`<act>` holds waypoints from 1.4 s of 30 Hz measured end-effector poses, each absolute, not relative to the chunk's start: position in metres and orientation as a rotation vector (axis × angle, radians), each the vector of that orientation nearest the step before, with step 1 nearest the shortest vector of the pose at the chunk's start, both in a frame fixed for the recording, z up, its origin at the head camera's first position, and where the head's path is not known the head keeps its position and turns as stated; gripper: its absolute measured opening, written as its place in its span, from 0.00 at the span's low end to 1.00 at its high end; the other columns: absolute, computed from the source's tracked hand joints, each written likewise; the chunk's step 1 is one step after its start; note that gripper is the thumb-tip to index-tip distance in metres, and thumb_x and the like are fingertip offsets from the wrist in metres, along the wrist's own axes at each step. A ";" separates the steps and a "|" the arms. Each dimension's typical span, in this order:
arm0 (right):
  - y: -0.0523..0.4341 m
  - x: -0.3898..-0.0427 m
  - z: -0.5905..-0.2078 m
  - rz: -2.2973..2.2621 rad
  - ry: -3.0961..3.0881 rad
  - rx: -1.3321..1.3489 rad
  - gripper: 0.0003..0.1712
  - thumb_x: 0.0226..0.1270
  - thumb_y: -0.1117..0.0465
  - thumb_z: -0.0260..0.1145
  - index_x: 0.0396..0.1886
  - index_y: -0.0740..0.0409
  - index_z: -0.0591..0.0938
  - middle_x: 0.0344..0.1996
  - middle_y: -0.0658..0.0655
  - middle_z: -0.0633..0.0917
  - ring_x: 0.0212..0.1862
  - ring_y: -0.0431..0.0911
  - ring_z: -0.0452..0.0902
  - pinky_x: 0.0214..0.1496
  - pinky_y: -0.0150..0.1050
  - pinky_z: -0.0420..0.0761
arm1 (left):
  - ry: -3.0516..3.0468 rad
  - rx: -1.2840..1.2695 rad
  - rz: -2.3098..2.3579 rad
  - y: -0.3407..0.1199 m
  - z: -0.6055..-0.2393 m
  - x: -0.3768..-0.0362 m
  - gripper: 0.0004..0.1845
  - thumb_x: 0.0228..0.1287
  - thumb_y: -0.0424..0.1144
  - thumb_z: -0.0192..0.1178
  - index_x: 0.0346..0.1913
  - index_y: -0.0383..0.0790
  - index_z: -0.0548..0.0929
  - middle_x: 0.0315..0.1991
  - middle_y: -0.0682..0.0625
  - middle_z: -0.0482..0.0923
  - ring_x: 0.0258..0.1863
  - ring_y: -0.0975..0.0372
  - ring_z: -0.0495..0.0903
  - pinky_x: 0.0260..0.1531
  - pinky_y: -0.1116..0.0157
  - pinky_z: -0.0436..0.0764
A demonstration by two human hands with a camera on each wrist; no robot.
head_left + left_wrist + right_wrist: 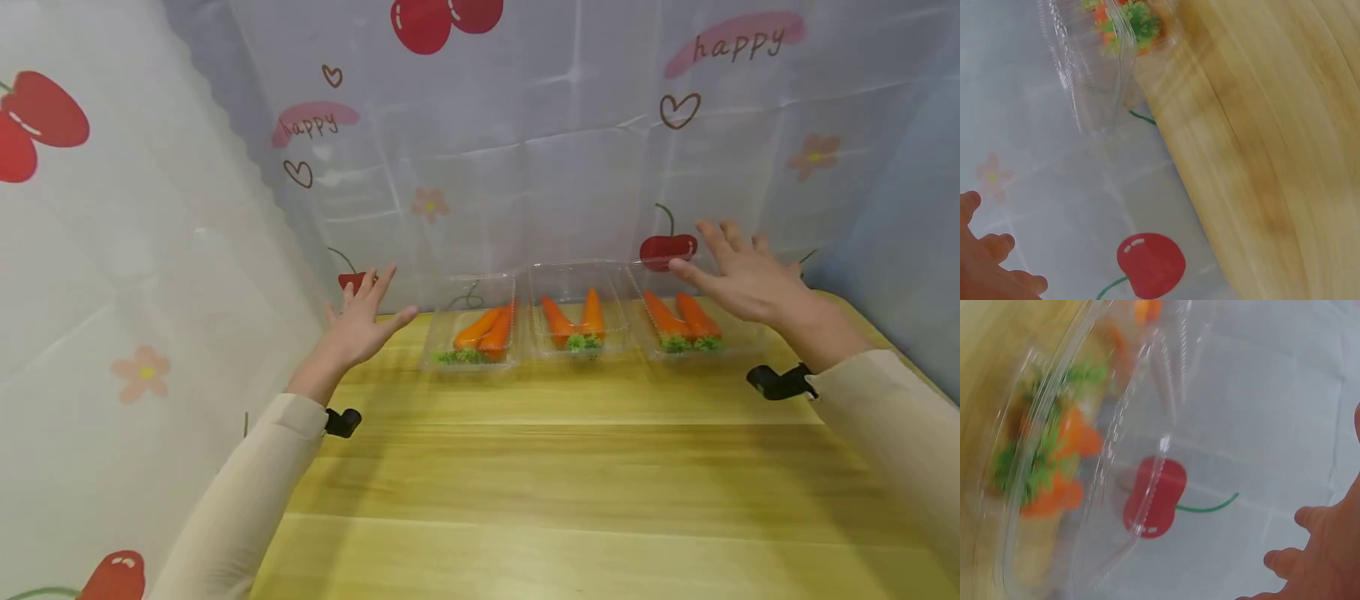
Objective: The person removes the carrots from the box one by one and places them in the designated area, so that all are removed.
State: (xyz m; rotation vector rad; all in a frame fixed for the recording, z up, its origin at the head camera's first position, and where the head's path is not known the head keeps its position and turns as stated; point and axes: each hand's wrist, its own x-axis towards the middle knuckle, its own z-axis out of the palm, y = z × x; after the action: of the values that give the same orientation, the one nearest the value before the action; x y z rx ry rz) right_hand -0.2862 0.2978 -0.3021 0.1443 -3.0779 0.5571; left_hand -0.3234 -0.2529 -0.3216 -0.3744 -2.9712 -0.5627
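My sleeves (pixel 888 417) hang over the desk (pixel 570 500). Left of the middle box (pixel 553 353) of carrots (pixel 592 310), my left fingers (pixel 384 285) spread wide, empty; right of it, my right fingers (pixel 715 240) likewise. The left box (pixel 498 364) and right box (pixel 738 338) flank it. All look flimsy; best touch rims lightly.

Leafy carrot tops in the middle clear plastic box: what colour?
Green leafy tops, best seen in the head view.
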 end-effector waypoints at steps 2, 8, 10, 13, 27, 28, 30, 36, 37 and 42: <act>0.294 -0.284 -0.303 0.594 -3.064 0.135 0.56 0.72 0.21 0.37 0.84 0.44 0.28 0.81 0.67 0.25 0.74 0.84 0.22 0.57 0.92 0.33 | -2.935 -0.375 -0.592 -0.251 -0.325 -0.323 0.48 0.66 0.78 0.47 0.82 0.73 0.38 0.86 0.49 0.31 0.82 0.35 0.29 0.68 0.22 0.28; 0.281 -0.282 -0.308 0.708 -3.037 0.151 0.56 0.73 0.22 0.38 0.84 0.45 0.28 0.81 0.67 0.25 0.74 0.84 0.23 0.61 0.89 0.38 | -2.872 -0.397 -0.665 -0.246 -0.335 -0.323 0.47 0.67 0.75 0.51 0.83 0.68 0.48 0.86 0.45 0.38 0.82 0.35 0.38 0.68 0.20 0.40; 0.275 -0.282 -0.310 0.731 -3.031 0.173 0.57 0.74 0.22 0.39 0.84 0.47 0.28 0.81 0.68 0.26 0.75 0.84 0.25 0.64 0.87 0.38 | -2.871 -0.399 -0.699 -0.245 -0.339 -0.322 0.47 0.67 0.74 0.53 0.83 0.67 0.49 0.85 0.44 0.39 0.82 0.35 0.38 0.68 0.21 0.42; 0.267 -0.283 -0.313 0.765 -3.003 0.221 0.56 0.75 0.24 0.39 0.85 0.50 0.30 0.82 0.70 0.29 0.76 0.82 0.28 0.69 0.84 0.38 | -2.861 -0.407 -0.769 -0.245 -0.344 -0.323 0.47 0.67 0.73 0.54 0.83 0.65 0.50 0.86 0.45 0.38 0.82 0.37 0.40 0.71 0.24 0.46; 0.231 -0.283 -0.324 0.890 -2.941 0.307 0.54 0.76 0.24 0.39 0.85 0.48 0.34 0.83 0.65 0.32 0.81 0.74 0.32 0.74 0.79 0.41 | -2.772 -0.372 -1.015 -0.242 -0.364 -0.323 0.45 0.66 0.70 0.59 0.81 0.70 0.53 0.84 0.53 0.50 0.83 0.48 0.49 0.75 0.34 0.56; 0.228 -0.282 -0.325 0.922 -2.934 0.314 0.53 0.76 0.25 0.39 0.85 0.47 0.34 0.83 0.64 0.31 0.81 0.73 0.31 0.74 0.79 0.41 | -2.770 -0.362 -1.025 -0.241 -0.366 -0.323 0.45 0.66 0.71 0.59 0.81 0.71 0.53 0.84 0.52 0.51 0.83 0.47 0.51 0.75 0.34 0.57; 0.222 -0.281 -0.328 0.964 -2.926 0.318 0.52 0.76 0.25 0.40 0.85 0.44 0.33 0.83 0.61 0.30 0.81 0.73 0.28 0.73 0.80 0.39 | -2.768 -0.345 -1.048 -0.240 -0.369 -0.323 0.44 0.64 0.72 0.59 0.81 0.73 0.54 0.83 0.51 0.54 0.81 0.46 0.54 0.74 0.35 0.60; 0.206 -0.281 -0.333 1.055 -2.889 0.359 0.51 0.76 0.25 0.39 0.85 0.43 0.34 0.84 0.58 0.31 0.83 0.66 0.27 0.77 0.76 0.37 | -2.747 -0.305 -1.100 -0.239 -0.379 -0.325 0.44 0.63 0.73 0.60 0.80 0.72 0.57 0.82 0.51 0.57 0.80 0.47 0.57 0.74 0.37 0.63; 0.204 -0.281 -0.334 1.066 -2.879 0.365 0.51 0.77 0.26 0.39 0.85 0.43 0.34 0.84 0.58 0.32 0.83 0.65 0.28 0.77 0.75 0.37 | -2.744 -0.301 -1.108 -0.239 -0.380 -0.325 0.44 0.63 0.72 0.61 0.80 0.71 0.59 0.82 0.51 0.57 0.80 0.48 0.57 0.74 0.38 0.63; 0.194 -0.280 -0.337 1.080 -2.832 0.364 0.50 0.77 0.26 0.40 0.86 0.43 0.37 0.85 0.56 0.38 0.84 0.63 0.31 0.79 0.74 0.38 | -2.716 -0.294 -1.145 -0.236 -0.384 -0.327 0.43 0.64 0.70 0.62 0.79 0.63 0.65 0.81 0.52 0.60 0.81 0.49 0.57 0.76 0.40 0.62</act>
State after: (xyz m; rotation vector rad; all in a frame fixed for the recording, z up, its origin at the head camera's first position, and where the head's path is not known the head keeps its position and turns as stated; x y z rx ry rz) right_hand -0.2804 0.1940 -0.3375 0.3643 -2.8321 1.0802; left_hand -0.3270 -0.2364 -0.3843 -0.2941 -2.7165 -1.1454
